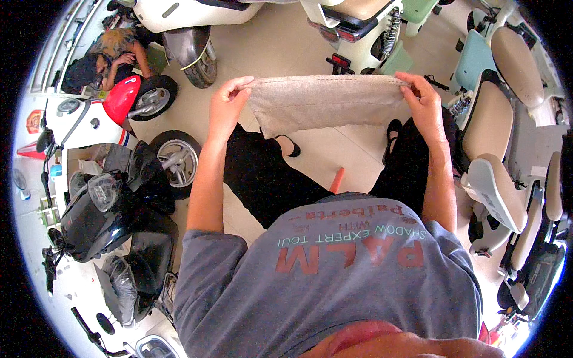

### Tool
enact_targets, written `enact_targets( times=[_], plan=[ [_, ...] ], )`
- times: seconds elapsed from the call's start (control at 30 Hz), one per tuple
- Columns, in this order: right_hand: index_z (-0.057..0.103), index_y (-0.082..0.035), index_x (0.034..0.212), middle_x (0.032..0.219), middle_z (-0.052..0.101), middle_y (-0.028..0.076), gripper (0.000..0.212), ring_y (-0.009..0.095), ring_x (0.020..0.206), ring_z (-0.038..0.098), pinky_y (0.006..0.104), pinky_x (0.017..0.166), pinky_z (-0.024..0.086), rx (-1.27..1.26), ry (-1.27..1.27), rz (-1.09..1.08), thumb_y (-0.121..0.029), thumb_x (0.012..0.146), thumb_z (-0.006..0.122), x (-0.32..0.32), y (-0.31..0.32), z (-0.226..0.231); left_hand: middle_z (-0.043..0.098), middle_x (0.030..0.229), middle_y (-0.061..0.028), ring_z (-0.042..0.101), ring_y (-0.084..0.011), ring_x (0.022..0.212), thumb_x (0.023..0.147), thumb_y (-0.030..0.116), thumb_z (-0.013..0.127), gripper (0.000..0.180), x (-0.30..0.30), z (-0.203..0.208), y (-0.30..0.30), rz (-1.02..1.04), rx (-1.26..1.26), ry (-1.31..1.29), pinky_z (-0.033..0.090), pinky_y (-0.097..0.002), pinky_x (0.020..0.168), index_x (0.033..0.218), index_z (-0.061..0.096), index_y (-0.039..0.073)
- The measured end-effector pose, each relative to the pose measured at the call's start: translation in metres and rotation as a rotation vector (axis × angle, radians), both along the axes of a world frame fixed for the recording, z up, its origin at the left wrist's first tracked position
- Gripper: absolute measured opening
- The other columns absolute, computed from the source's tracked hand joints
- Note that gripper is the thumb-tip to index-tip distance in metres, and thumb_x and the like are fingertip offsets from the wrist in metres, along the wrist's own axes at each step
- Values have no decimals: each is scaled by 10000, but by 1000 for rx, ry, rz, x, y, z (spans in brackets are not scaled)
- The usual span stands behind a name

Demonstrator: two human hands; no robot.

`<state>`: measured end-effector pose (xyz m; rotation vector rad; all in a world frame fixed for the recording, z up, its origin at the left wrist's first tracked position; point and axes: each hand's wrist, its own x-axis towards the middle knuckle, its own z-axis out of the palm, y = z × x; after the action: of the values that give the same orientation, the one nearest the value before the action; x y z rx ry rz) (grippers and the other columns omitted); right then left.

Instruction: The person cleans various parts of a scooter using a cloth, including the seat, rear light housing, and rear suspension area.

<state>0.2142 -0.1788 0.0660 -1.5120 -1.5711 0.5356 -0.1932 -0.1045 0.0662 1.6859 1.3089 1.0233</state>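
Observation:
A beige-grey cloth (pixel 328 102) is stretched out in front of me above the floor, its top edge pulled nearly straight and its lower edge hanging loose. My left hand (pixel 230 101) pinches the upper left corner between thumb and fingers. At the opposite corner, my right hand (pixel 422 100) grips the cloth the same way. Both arms reach forward with the hands wide apart, at about the same height. Below the cloth are my legs in black trousers and my dark shoes, on the pale tiled floor (pixel 262 53).
Scooters stand close on both sides: a red and white one (pixel 122 101) and a black one (pixel 107 203) at left, several with beige seats (pixel 489 128) at right. A scooter's rear end (pixel 352 36) is ahead. Another person (pixel 113 56) crouches at far left. An orange-red object (pixel 338 179) is between my legs.

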Motion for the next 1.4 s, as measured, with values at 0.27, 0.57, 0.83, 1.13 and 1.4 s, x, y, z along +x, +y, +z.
enact_targets(
  times=[0.27,0.57,0.83,1.13,1.4],
  plan=[
    [645,-57,1122,967,637,-4,237,100,894,560,238,823,435,-171,434,91,-51,904,554,14,0,2,643,943,15,530,-65,808,884,71,631,208,-9,16,-7,-27,-71,31,424,-219,760,1088,671,69],
    [641,-53,1132,1082,604,57,324,156,923,572,278,854,449,-68,136,83,20,818,607,0,-3,14,618,910,30,522,-57,820,868,44,632,206,-9,28,-10,-44,-119,10,421,-219,774,1072,658,48],
    [665,-73,1109,971,610,77,348,195,895,577,292,807,466,15,-5,-4,38,784,606,0,-7,22,606,924,11,548,-85,836,830,-10,636,243,-6,36,-19,-89,-58,90,448,-238,771,1066,659,44],
    [652,-42,1038,914,597,82,258,204,847,557,298,812,454,181,-125,-41,-4,788,603,0,-13,33,607,964,-17,570,-121,897,860,23,595,122,-4,51,-22,-57,261,22,436,-245,827,977,629,41],
    [604,-27,878,727,510,-33,305,86,673,447,254,603,384,-279,460,-63,-305,957,510,-21,13,-14,613,912,-9,574,-102,807,881,193,631,209,7,7,-4,183,-293,-262,486,-270,641,1037,635,53]
  ],
)
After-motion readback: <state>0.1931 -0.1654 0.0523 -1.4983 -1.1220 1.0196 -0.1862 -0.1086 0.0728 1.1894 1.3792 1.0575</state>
